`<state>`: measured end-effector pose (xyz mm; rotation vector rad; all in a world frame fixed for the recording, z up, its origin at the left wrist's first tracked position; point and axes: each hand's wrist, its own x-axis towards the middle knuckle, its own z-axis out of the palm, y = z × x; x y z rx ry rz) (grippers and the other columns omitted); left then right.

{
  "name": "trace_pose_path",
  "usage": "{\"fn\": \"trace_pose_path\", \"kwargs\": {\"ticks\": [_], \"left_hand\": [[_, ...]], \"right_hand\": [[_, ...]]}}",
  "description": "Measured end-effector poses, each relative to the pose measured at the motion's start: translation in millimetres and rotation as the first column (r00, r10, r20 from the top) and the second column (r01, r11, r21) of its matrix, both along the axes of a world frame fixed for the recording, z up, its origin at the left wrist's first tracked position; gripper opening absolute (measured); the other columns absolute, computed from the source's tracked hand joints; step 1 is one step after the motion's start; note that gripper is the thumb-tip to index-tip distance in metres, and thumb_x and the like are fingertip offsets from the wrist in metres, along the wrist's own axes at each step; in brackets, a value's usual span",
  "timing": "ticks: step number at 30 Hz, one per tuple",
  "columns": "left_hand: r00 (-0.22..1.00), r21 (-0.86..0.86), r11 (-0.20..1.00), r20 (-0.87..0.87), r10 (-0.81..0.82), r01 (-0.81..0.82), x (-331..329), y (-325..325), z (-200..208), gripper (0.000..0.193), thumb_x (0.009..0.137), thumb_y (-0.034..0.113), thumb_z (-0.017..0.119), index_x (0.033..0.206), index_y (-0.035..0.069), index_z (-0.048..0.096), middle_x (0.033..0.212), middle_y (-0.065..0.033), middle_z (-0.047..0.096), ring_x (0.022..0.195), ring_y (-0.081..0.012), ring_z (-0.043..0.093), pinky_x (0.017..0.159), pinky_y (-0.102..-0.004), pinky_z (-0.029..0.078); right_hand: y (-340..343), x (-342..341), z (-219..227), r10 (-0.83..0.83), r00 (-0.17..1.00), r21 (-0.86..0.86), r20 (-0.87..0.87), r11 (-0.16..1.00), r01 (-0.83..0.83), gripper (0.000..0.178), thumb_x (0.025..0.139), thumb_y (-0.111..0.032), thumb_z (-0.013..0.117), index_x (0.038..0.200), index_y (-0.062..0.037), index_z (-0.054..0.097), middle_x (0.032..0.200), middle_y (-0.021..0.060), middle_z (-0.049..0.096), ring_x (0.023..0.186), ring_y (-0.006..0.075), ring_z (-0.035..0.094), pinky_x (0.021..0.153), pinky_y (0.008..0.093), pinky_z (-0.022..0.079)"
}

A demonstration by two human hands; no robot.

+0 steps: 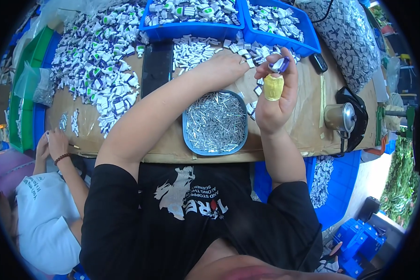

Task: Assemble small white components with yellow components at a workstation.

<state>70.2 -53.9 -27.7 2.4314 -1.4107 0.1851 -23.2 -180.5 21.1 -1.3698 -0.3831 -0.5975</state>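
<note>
My right hand [276,100] is raised over the table's right half, with yellow tape [273,87] wrapped round its thumb. Between its thumb and fingers is a small white and purple plastic part [279,64]. My left hand [223,70] reaches across to the middle, palm down, its fingers curled together beside loose white and purple parts. Whatever its fingertips hold is hidden. Beneath my left forearm, a blue tray [185,133] full of small silver metal pins [215,122] sits near the front edge. Small white plastic pieces [191,52] lie scattered just beyond that forearm.
Blue bins [196,32] of white parts stand at the back. A large heap [95,60] covers the left side. On the right are a bulging clear bag [343,42], a black object [318,63] and a metal cup [338,116]. Another person's hands [53,144] work at far left.
</note>
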Motion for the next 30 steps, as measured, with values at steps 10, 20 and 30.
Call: {"fn": "trace_pose_path", "kwargs": {"ticks": [10,20,30], "left_hand": [[0.959,-0.301,0.952,-0.28,-0.036,-0.052,-5.1,18.8,7.3,0.023,0.082,0.006,0.062,0.105,0.007,0.063,0.092,-0.0094,0.061,0.086,-0.0249,0.059,0.077,-0.0352,0.048],[0.11,-0.451,0.149,-0.499,-0.859,-0.88,-54.9,65.2,19.4,0.02,0.093,0.01,0.055,0.111,0.001,0.056,0.092,-0.0046,0.059,0.079,-0.013,0.054,0.073,-0.025,0.047],[0.127,-0.435,0.165,-0.567,-0.813,-0.885,-72.1,62.4,21.2,0.02,0.095,0.017,0.053,0.106,0.0,0.056,0.088,-0.0028,0.056,0.072,-0.0106,0.052,0.067,-0.0236,0.046]], "right_hand": [[0.1,1.6,-1.7,0.029,0.997,0.097,0.077,0.995,-0.036,0.05,0.091,-0.009,0.048,0.138,-0.0003,0.032,0.117,0.0086,0.05,0.094,0.0171,0.052,0.078,0.0322,0.043],[11.1,-5.4,-3.6,0.125,0.989,-0.095,-0.082,0.987,-0.133,0.049,0.091,-0.003,0.042,0.138,-0.0012,0.032,0.116,0.0103,0.05,0.095,0.0166,0.053,0.082,0.0293,0.045],[18.8,-7.3,-8.1,0.141,0.963,-0.342,-0.228,0.915,-0.215,0.042,0.091,-0.001,0.043,0.133,-0.0021,0.042,0.11,0.0074,0.051,0.096,0.0124,0.05,0.083,0.0251,0.043]]}}
